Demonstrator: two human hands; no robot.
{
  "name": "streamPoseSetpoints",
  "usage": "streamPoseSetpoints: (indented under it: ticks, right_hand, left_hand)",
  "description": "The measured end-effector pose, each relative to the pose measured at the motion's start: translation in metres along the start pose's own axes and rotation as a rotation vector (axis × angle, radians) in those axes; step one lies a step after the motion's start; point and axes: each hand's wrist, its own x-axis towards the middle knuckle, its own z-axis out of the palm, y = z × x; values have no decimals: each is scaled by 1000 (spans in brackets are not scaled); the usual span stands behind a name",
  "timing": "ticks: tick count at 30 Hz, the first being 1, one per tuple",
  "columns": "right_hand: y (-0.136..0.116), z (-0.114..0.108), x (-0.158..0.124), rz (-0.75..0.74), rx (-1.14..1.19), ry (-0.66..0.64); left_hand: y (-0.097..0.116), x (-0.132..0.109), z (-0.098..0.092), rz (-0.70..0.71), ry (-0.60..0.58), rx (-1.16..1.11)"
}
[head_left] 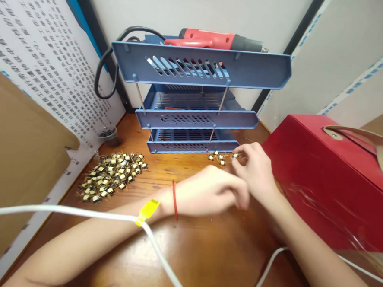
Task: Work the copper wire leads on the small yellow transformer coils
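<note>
My right hand (256, 169) is by the lowest tray's right corner, thumb and index finger pinching a small cream-and-black electronic component (236, 155). Just left of it lies a small group of the same components (217, 156) on the wooden table. My left hand (214, 192), with a red band at the wrist, reaches across in front of the right one. Its fingers are curled downward and somewhat blurred; whatever they may hold is hidden. A large pile of such components (111, 177), with thin wire leads, lies to the left.
A blue three-tier tray rack (196, 120) stands at the back, a red heat gun (207, 39) on top. At left is a small clear cup (109, 136); at right, a red box (332, 182) with a beige strap. A white cable (162, 254) crosses over my left forearm.
</note>
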Motion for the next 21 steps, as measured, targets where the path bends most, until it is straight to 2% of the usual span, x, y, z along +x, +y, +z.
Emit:
streamPoseSetpoints:
  ticks: [1,3,4,6,10,13,14,18,21]
  right_hand:
    - [-5,3,-4,-17,91,-8]
    - [-15,10,-13,-17,287,-58]
    - [-20,14,-19,-2,378,-89]
    - [-28,23,-28,9,499,-143]
    - [-37,31,-39,-12,687,-204]
    - [-39,34,-44,-8,813,-239]
    - [-39,35,-45,8,846,-248]
    - [-38,43,-53,170,1000,-286]
    - [-37,46,-56,232,1060,-314]
  left_hand:
    - [-11,3,-3,-54,41,-103]
    - [-38,3,-2,-263,296,-321]
    - [-51,0,0,-318,377,-354]
    - [-68,-8,6,-334,475,-374]
    - [-75,-22,12,-358,523,-415]
    - [-74,-25,9,-312,391,-616]
    - [-74,-25,7,-311,388,-665]
    - [-76,-26,5,-321,477,-763]
    - [-77,-27,7,-327,527,-756]
